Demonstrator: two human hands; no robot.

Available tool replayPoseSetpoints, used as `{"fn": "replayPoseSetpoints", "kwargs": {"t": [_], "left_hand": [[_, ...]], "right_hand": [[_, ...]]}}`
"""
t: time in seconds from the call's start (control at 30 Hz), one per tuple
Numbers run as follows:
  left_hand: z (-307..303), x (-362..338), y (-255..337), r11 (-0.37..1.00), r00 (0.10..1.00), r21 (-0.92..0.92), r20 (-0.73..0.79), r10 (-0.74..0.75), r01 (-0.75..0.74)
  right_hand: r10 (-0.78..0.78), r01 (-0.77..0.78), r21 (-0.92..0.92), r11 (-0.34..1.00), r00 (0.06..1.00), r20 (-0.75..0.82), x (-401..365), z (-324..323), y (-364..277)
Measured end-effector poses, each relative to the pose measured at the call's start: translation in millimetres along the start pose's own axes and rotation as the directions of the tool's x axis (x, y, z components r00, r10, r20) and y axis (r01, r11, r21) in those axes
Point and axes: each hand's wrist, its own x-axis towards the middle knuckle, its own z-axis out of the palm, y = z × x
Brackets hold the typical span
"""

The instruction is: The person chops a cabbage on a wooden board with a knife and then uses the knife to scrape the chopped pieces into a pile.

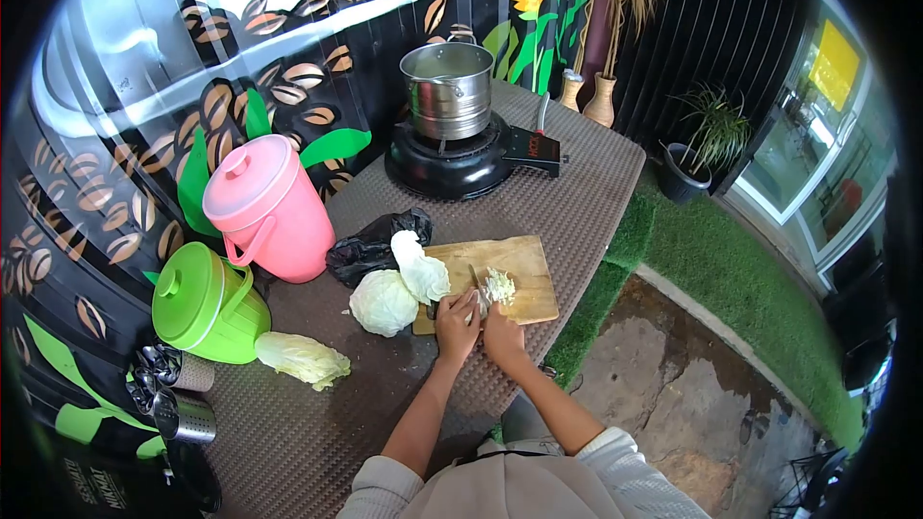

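Note:
A wooden cutting board [535,274] lies near the table's front edge, with a small heap of chopped cabbage [500,286] on it. My right hand [502,333] is closed around a knife [475,277], whose blade points away from me. Close on its left, my left hand [457,322] is closed with bent fingers on the board, pressing on cabbage that is mostly hidden under it. Left of the board sits a pale cabbage head [384,303]. A loose cabbage leaf [420,269] rests between that head and the board, partly over the board's edge.
A steel pot [447,96] stands on a black portable stove [447,168] at the back. Pink [279,221] and green [226,312] lidded buckets line the left side. A black plastic bag [370,248] and a separate leafy piece [303,359] lie on the table [317,432].

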Motion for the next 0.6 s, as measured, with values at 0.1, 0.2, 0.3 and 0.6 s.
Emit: {"fn": "replayPoseSetpoints", "kwargs": {"t": [0.1, 0.2, 0.3, 0.6], "left_hand": [[-0.8, 0.5, 0.0, 0.999, 0.999, 0.035, 0.029, 0.016, -0.017], [0.7, -1.1, -1.5, 1.000, 1.000, 0.018, 0.024, -0.007, 0.006], [0.3, -0.7, -0.3, 1.000, 1.000, -0.003, -0.003, 0.004, -0.004], [-3.3, -0.8, 1.6, 0.998, 0.998, 0.048, 0.040, 0.037, -0.039]], "right_hand": [[-0.086, 0.088, -0.060, 0.994, 0.996, 0.023, 4.3, -12.9, 6.4], [-0.092, 0.082, -0.121, 0.989, 0.993, -0.080, -19.5, -7.8, 2.1], [0.020, -0.022, -0.076, 0.997, 0.999, -0.026, -24.4, 8.3, -1.7], [-0.014, 0.015, -0.034, 0.999, 1.000, 0.023, -15.0, -21.7, -4.0]]}}
